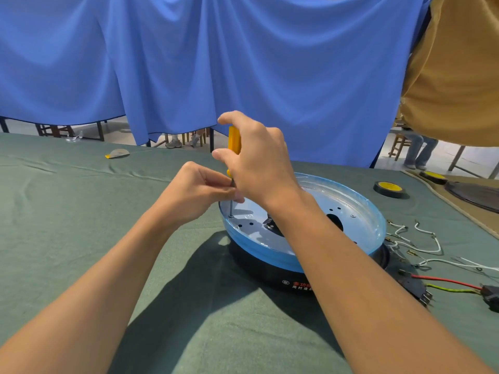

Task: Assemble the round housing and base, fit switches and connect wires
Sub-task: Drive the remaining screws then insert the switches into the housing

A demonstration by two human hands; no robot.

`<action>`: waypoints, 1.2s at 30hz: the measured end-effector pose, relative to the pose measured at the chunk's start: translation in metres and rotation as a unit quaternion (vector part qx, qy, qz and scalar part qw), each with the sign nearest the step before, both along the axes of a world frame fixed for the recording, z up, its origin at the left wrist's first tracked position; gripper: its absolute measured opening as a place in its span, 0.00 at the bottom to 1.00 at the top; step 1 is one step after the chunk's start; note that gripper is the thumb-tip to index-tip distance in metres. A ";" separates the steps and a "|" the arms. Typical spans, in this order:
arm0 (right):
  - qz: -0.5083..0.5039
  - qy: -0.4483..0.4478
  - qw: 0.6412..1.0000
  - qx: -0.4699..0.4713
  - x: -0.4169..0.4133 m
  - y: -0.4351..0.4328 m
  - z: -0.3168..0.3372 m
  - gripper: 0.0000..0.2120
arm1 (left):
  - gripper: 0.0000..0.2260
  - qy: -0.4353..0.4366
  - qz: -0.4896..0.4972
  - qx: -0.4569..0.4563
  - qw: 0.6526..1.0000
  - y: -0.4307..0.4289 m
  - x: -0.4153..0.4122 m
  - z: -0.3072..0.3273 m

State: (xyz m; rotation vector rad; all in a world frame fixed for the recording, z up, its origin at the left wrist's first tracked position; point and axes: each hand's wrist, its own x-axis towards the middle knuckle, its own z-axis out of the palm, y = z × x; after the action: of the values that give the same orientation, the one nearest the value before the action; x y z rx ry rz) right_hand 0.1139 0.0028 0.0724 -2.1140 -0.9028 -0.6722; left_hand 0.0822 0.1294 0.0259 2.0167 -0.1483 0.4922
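A: Where's the housing?
B: Middle of the bench (81,211), a bit to the rt. Round housing (318,198), blue film on the rim, sitting on the black base (259,268). Orange and white print on the base front.
A: Hands?
B: Rt hand (253,160) is curled round the yellow handle of the screwdriver (234,140), tool upright. Left hand (199,190) pinches the metal shaft lower down w/ thumb and fingertips, fingers bent in tight.
A: Tip on what?
B: On a screw (231,216) at the housing's left inner edge — touching it, far as I can tell.
A: Wires?
B: Loose white wires (426,244) on the bench just rt of the base. Nearer me, a red wire (442,279) and a green-yellow wire (453,289) run from a black part (413,288) to a plug (490,294) at the frame edge.
A: Anything else?
B: Tape roll (388,189) — black w/ yellow core — beyond the wires. Blue curtain (243,63) hangs behind.
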 end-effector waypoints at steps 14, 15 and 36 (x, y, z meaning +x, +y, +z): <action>0.000 -0.020 0.998 -0.054 0.002 -0.003 0.005 0.18 | 0.02 0.017 0.021 0.006 1.000 0.004 -0.001 0.003; 0.013 -0.009 0.998 -0.064 0.003 -0.003 0.006 0.19 | 0.01 0.020 0.017 0.009 1.000 0.005 -0.001 0.003; 0.017 -0.001 1.000 -0.020 0.003 -0.003 0.008 0.12 | 0.06 0.046 0.010 0.030 0.998 0.004 0.003 0.001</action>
State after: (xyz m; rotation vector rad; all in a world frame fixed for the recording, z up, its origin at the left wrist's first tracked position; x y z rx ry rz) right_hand 0.1166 -0.0005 0.0803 -2.1293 -0.9573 -0.6439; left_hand 0.0854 0.1337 0.0272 2.0960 -0.0883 0.4106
